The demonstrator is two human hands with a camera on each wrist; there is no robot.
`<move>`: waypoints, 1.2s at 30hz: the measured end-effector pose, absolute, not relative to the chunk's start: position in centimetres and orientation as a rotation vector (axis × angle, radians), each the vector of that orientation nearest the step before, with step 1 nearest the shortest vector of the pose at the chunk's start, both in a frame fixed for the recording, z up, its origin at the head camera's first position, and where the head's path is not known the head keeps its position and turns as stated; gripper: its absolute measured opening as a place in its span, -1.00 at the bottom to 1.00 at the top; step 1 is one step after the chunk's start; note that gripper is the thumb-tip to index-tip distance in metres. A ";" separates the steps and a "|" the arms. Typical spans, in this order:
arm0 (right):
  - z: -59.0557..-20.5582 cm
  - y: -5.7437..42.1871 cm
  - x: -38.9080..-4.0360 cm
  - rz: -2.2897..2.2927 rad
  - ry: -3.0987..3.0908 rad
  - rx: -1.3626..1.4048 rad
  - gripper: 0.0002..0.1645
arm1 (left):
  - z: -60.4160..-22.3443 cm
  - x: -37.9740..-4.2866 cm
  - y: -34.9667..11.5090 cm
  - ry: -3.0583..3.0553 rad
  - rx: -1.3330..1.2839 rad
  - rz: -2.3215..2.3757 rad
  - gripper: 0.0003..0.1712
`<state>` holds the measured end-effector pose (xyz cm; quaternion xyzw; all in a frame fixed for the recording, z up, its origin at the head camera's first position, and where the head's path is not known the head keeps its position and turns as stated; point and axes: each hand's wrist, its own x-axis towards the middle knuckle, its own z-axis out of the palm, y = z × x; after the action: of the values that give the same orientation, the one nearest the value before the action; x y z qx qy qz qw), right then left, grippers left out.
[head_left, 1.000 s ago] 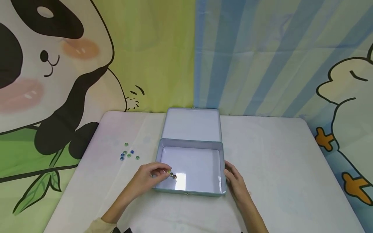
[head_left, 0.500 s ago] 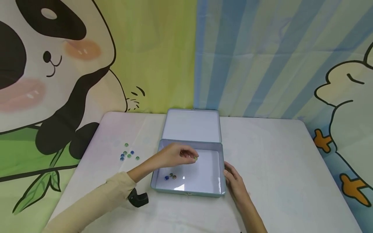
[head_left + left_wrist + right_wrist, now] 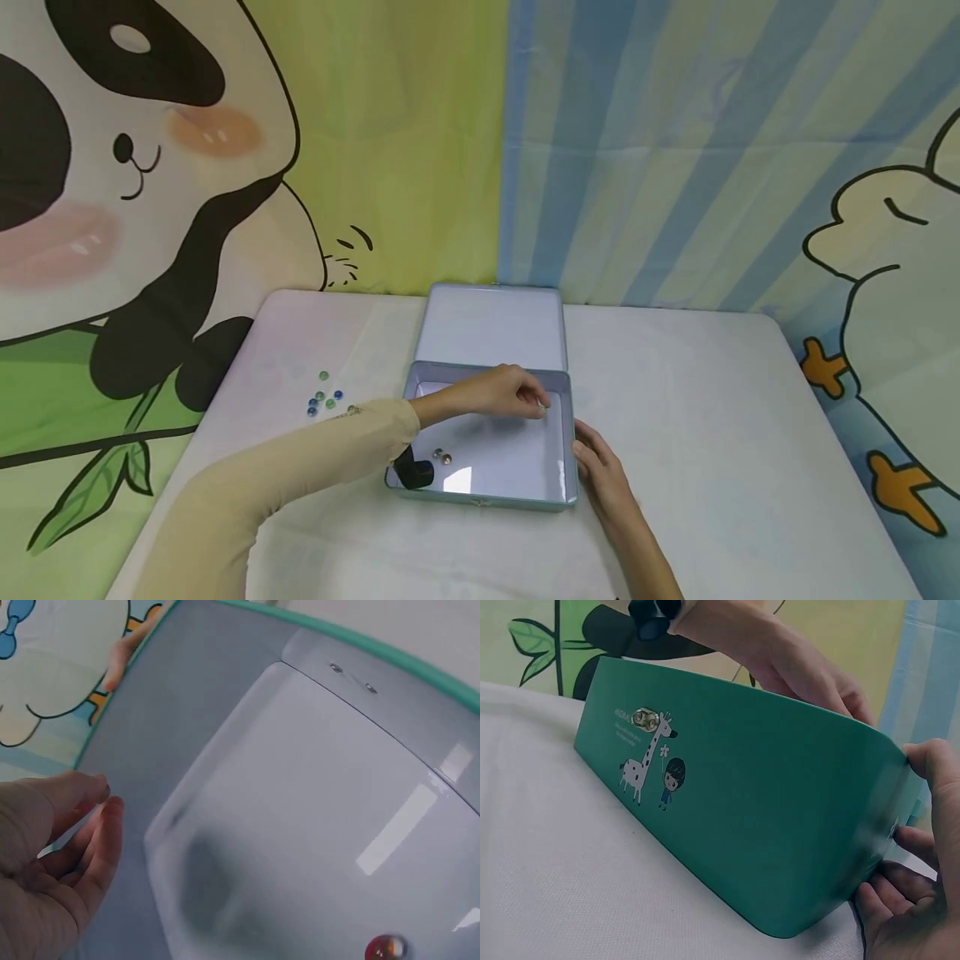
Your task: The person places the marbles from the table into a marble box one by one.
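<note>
A green tin box (image 3: 517, 503) with a pale inside lies with its lid (image 3: 491, 325) folded back. Over the box's right part, my left hand (image 3: 510, 390) pinches a small marble between thumb and fingertip; the fingers mostly hide it. In the left wrist view, that hand (image 3: 60, 855) hangs beside the inner wall. Two marbles (image 3: 447, 459) show on the box floor, and the left wrist view shows a reddish marble (image 3: 384, 947) there. My right hand (image 3: 603, 467) holds the box's right side; in the right wrist view its fingers (image 3: 922, 847) curl against the side, one at the rim.
Several loose blue and green marbles (image 3: 330, 403) lie on the white tablecloth (image 3: 690, 417) left of the box, the nearest partly behind the left sleeve (image 3: 300, 458). A black wrist device (image 3: 414, 471) hangs over the box's left front corner. A printed curtain (image 3: 405, 150) backs the table.
My left hand has crossed from the box's left side to its right, pinching a marble, and the sleeve now covers the box's left edge. My right hand has stayed at the box.
</note>
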<state>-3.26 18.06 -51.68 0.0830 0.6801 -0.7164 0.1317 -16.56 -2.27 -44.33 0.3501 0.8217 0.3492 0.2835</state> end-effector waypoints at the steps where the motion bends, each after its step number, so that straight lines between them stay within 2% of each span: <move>1: -51.7 18.1 -3.3 -2.077 1.970 0.231 -0.34 | -44.6 -16.7 -2.0 2.203 0.926 0.930 -0.79; 9: -51.7 18.2 -3.6 -2.084 1.946 0.228 -0.33 | -46.9 -16.9 -0.3 2.181 0.902 0.847 -0.83; 25: -51.8 18.3 -3.6 -2.070 1.948 0.250 -0.31 | -49.0 -16.7 0.4 2.236 0.971 0.875 -0.85; 28: -51.8 18.3 -3.6 -2.082 1.944 0.259 -0.31 | -49.0 -16.6 0.4 2.245 0.972 0.871 -0.82; 32: -51.8 18.3 -3.6 -2.093 1.949 0.260 -0.32 | -48.3 -16.5 0.3 2.242 0.977 0.867 -0.69; 36: -51.7 18.2 -3.5 -2.088 1.953 0.254 -0.32 | -46.1 -16.5 -0.8 2.207 1.002 0.911 -0.66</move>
<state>-3.50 18.19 -51.70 0.0878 0.6741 -0.7208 0.1354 -16.49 -0.81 -46.15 0.3722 0.8201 0.3384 0.2728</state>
